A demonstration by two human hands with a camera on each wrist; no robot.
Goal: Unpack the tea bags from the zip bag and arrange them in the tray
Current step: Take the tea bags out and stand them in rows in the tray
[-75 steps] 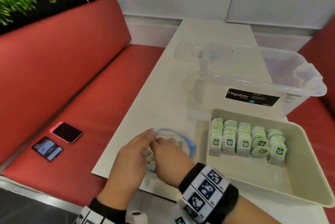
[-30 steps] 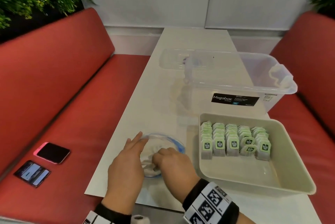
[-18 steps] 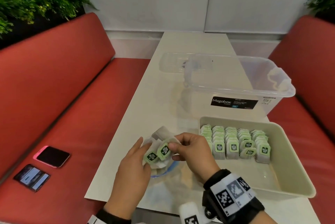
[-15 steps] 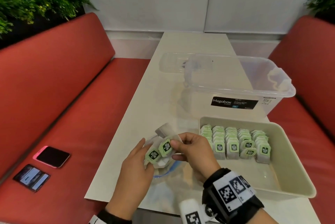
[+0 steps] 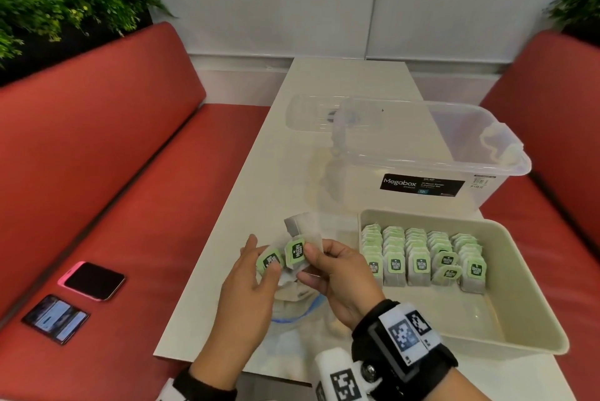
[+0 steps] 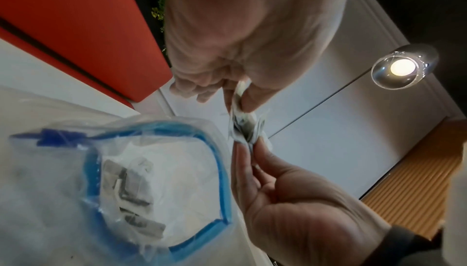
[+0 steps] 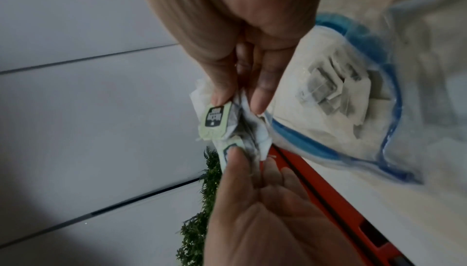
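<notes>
Tea bags (image 5: 293, 253) with green tags, dark logo unreadable, held in a small bunch above the zip bag (image 5: 293, 313) at the near edge of the surface (image 5: 324, 82). Left hand (image 5: 250, 290) pinches one tag; right hand (image 5: 337, 274) pinches the other. More bags inside the blue-rimmed zip bag. Tray (image 5: 532, 329), right, holds five rows. Clear box (image 5: 422, 153) behind it, label reads "Megabox".

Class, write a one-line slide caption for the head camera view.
Both hands, left hand and right hand, hold a clump of tea bags above the zip bag, beside the part-filled tray.
</notes>
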